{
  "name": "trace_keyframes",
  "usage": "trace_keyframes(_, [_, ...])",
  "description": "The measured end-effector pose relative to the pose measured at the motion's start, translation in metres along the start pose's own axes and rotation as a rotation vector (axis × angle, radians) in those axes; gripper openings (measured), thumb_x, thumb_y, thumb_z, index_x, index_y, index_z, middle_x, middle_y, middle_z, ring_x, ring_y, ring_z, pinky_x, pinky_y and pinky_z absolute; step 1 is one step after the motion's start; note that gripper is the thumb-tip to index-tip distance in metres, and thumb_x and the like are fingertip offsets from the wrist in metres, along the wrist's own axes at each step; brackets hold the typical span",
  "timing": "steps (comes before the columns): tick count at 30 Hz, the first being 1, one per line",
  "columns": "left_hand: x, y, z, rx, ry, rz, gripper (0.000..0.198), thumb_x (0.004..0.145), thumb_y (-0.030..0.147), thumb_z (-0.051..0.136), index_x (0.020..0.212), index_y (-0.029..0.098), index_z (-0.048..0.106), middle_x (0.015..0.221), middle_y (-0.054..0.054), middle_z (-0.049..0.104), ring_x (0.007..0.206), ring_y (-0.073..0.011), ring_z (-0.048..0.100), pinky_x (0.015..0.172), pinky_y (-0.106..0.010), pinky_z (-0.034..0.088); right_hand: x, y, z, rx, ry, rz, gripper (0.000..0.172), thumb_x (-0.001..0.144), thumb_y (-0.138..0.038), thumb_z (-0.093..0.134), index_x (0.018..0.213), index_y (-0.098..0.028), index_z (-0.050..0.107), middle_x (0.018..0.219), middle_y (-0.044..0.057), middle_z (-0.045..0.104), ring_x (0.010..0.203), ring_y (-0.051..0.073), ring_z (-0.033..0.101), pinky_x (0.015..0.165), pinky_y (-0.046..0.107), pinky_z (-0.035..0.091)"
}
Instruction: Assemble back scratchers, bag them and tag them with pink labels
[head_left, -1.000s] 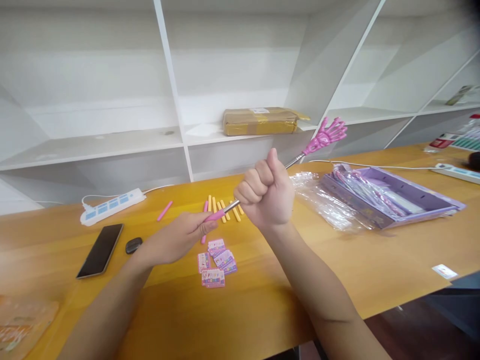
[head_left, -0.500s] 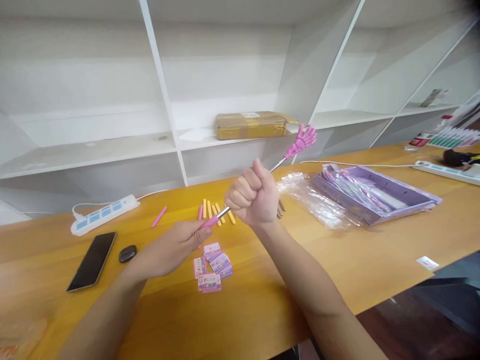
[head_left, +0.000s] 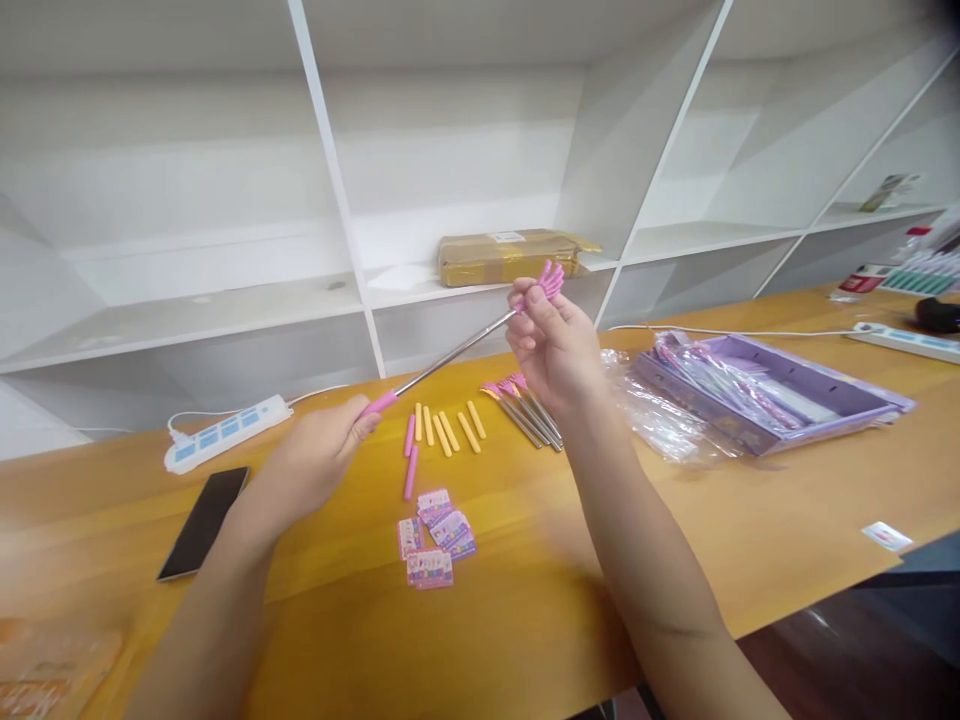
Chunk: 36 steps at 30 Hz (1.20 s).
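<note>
A telescopic back scratcher (head_left: 457,352) with a pink hand-shaped head and a silver rod is stretched between my hands above the table. My left hand (head_left: 324,445) is closed round its pink grip. With thumb and fingers, my right hand (head_left: 551,335) pinches the pink head at the upper end. Below lie several yellow tubes (head_left: 442,434) and pink tubes (head_left: 410,472) side by side. Several more back scratchers (head_left: 529,415) with pink heads rest beside my right wrist. Small printed cards (head_left: 431,568) lie in a loose pile nearer to me.
At left are a power strip (head_left: 229,435) and a black phone (head_left: 204,525). Clear plastic wrap (head_left: 667,425) lies against a purple box (head_left: 795,435) holding wrapped items at right. A taped carton (head_left: 510,260) sits on the shelf behind. A bottle (head_left: 862,282) stands far right.
My right hand has gone from a fist round the rod to pinching the pink head. My left hand has shifted left and slightly up with the grip, and more rod shows between them.
</note>
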<state>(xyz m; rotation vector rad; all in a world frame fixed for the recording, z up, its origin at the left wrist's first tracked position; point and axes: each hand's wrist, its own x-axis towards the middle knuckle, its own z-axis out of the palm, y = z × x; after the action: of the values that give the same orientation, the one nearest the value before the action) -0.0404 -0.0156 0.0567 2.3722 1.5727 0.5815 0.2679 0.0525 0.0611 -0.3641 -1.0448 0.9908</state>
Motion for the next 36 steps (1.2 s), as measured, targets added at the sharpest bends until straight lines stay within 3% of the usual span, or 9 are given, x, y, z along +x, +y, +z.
trace_keyframes(3, [0.003,-0.009,0.002,0.148,0.089,0.048,0.041,0.115,0.051,0.038,0.099,0.024,0.066,0.094,-0.003,0.074,0.080,-0.0212,0.066,0.071,-0.033,0.045,-0.002,0.004,0.005,0.023,0.003,-0.007,0.041,0.084,-0.059,0.091,0.097,-0.021,0.079,0.088,0.000,0.060,0.064,0.005,0.050,0.050,0.020,0.040])
trace_keyframes(8, [0.009,-0.025,0.010,0.282,0.222,0.223,0.036,0.116,0.037,0.042,0.135,0.025,0.069,0.117,-0.007,0.080,0.098,-0.0237,0.073,0.083,-0.035,0.049,-0.005,0.014,0.014,0.002,0.072,-0.059,0.047,0.087,-0.066,0.085,0.092,-0.020,0.080,0.080,0.000,0.059,0.060,0.005,0.044,0.051,0.022,0.038])
trace_keyframes(12, [0.012,-0.027,0.013,0.307,0.244,0.314,0.037,0.116,0.034,0.042,0.130,0.021,0.073,0.106,-0.007,0.079,0.090,-0.0221,0.072,0.077,-0.033,0.049,-0.009,0.020,0.019,-0.102,0.118,-0.074,0.048,0.093,-0.068,0.078,0.087,-0.021,0.077,0.073,-0.001,0.057,0.056,0.007,0.041,0.052,0.025,0.038])
trace_keyframes(19, [0.010,-0.014,0.017,0.241,0.392,0.412,0.035,0.114,0.020,0.047,0.139,0.021,0.071,0.102,-0.005,0.079,0.087,-0.0170,0.070,0.077,-0.028,0.052,-0.012,0.027,0.023,-0.095,0.153,-0.092,0.052,0.088,-0.072,0.081,0.083,-0.021,0.074,0.074,-0.001,0.058,0.056,0.007,0.039,0.052,0.025,0.036])
trace_keyframes(23, [0.010,-0.011,0.021,0.241,0.418,0.482,0.034,0.113,0.016,0.047,0.139,0.018,0.070,0.105,-0.006,0.080,0.089,-0.0166,0.072,0.079,-0.027,0.054,-0.014,0.035,0.026,-0.083,0.144,-0.091,0.055,0.087,-0.074,0.081,0.080,-0.020,0.072,0.071,-0.002,0.054,0.054,0.006,0.036,0.051,0.024,0.033])
trace_keyframes(28, [0.006,-0.013,0.018,0.280,0.423,0.469,0.032,0.113,0.015,0.048,0.136,0.018,0.070,0.106,-0.007,0.080,0.089,-0.0176,0.073,0.076,-0.028,0.053,-0.019,0.042,0.032,-0.106,0.132,-0.036,0.059,0.086,-0.078,0.079,0.078,-0.020,0.070,0.060,-0.007,0.036,0.052,0.007,0.029,0.051,0.026,0.028])
trace_keyframes(36, [0.002,-0.010,0.018,0.265,0.379,0.409,0.034,0.114,0.018,0.041,0.134,0.019,0.069,0.108,-0.008,0.078,0.093,-0.0174,0.073,0.081,-0.028,0.056,-0.027,0.046,0.044,-0.087,0.076,0.005,0.061,0.088,-0.082,0.073,0.084,-0.022,0.070,0.060,-0.008,0.029,0.050,0.008,0.020,0.048,0.029,0.022])
